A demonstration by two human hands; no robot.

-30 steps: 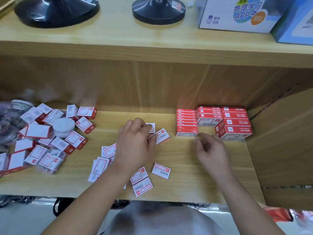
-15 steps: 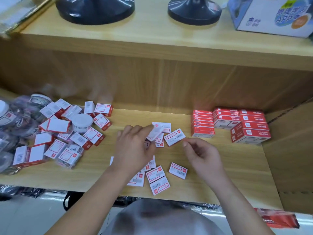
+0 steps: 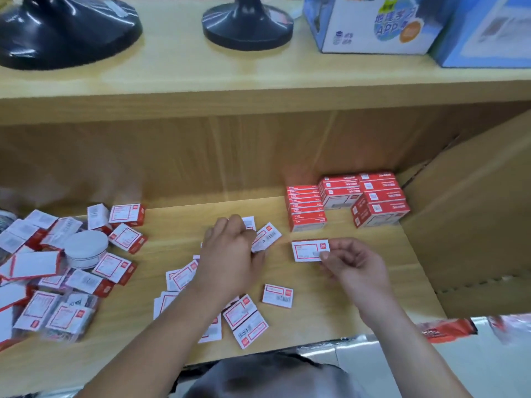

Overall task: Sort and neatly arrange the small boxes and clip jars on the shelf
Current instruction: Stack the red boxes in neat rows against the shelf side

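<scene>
Small red-and-white boxes lie loose on the wooden shelf (image 3: 330, 311). My right hand (image 3: 349, 261) pinches one small box (image 3: 307, 250) by its right end, just above the shelf. My left hand (image 3: 230, 254) rests curled over the scattered boxes in the middle, fingertips touching a small box (image 3: 265, 237); whether it grips one I cannot tell. At the back right stand neat stacks of red boxes (image 3: 306, 208), with larger red boxes (image 3: 379, 201) beside them. A white-lidded clip jar (image 3: 86, 248) sits in the jumbled pile on the left.
The upper shelf carries two black round bases (image 3: 247, 24) and blue-and-white cartons (image 3: 370, 24). A cardboard wall (image 3: 474, 225) closes the right side. More loose boxes (image 3: 245, 317) lie near the front edge, and bagged clips (image 3: 71, 320) lie at the front left.
My right hand has taken a small box from the middle and now holds it out to the right. My left hand stays over the scattered boxes. The camera tilted slightly.
</scene>
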